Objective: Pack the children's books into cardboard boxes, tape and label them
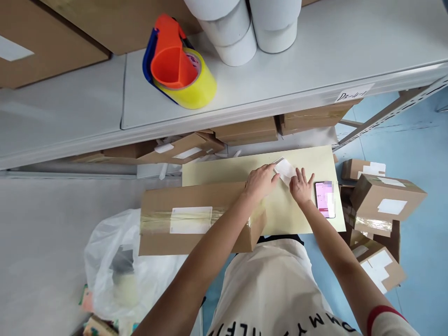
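A small white stack of paper slips or labels (285, 170) lies at an angle over the pale yellow board (308, 161). My left hand (261, 182) grips the left corner of the stack between thumb and forefinger. On the other side, my right hand (301, 186) pinches the right edge with thumb and forefinger, its other fingers spread. Just right of that hand rests a phone (325, 199) with a lit pink screen. Under my left forearm is a long taped cardboard box (159, 224) bearing a white label (191, 220), partly covering the board.
A grey shelf (297, 70) crosses above, carrying a tape dispenser (182, 70) with yellow tape and white rolls (231, 37). Cardboard boxes (388, 196) are piled on the floor at right. A translucent plastic bag (105, 270) sits at lower left.
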`<state>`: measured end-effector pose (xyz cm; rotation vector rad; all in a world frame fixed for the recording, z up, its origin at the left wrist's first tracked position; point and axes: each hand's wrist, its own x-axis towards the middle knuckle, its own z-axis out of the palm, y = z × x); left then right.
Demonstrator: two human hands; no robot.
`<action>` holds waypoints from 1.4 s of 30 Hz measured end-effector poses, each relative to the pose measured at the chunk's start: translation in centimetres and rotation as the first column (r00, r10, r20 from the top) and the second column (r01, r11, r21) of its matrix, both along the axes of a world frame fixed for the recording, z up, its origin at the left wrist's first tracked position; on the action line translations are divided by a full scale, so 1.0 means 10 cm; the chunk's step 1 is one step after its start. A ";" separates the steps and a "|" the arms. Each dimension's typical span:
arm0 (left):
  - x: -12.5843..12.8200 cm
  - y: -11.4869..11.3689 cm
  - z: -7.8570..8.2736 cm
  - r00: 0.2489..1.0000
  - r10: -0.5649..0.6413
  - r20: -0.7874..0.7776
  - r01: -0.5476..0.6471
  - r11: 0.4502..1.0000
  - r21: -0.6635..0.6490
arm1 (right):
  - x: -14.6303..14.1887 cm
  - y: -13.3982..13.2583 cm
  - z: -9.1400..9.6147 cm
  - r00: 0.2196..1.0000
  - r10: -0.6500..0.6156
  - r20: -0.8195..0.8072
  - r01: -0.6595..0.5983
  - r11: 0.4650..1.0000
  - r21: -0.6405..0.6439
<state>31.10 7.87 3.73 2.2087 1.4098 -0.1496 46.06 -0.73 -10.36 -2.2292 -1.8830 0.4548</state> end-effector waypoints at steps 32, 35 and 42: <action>-0.12 0.14 0.21 0.914 -0.314 0.256 0.161 0.862 0.481 | 0.16 0.40 0.71 0.858 0.183 -0.480 -0.124 0.980 0.153; 0.03 0.15 0.26 0.855 -0.510 0.088 0.448 0.815 0.367 | 0.10 0.38 0.74 0.885 0.219 -0.411 -0.158 0.971 0.179; 0.10 0.42 0.16 0.946 -0.319 0.058 0.314 0.946 0.078 | 0.09 0.31 0.63 0.786 0.221 -0.578 -0.095 0.966 0.240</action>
